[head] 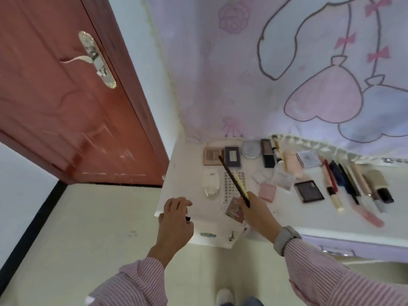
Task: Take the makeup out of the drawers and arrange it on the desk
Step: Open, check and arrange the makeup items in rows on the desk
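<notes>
right hand (pixel 254 208) grips pencils (pixel 234 180).

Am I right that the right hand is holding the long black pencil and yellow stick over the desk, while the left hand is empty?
Not quite. In the head view the left hand is not empty: it grips a small dark-tipped item, too small to identify. The rest stands: the right hand holds the long black pencil and yellow stick over the desk.

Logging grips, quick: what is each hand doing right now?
Left hand: grips a small dark-tipped item.
Right hand: holds a black pencil, yellow stick and card.
</notes>
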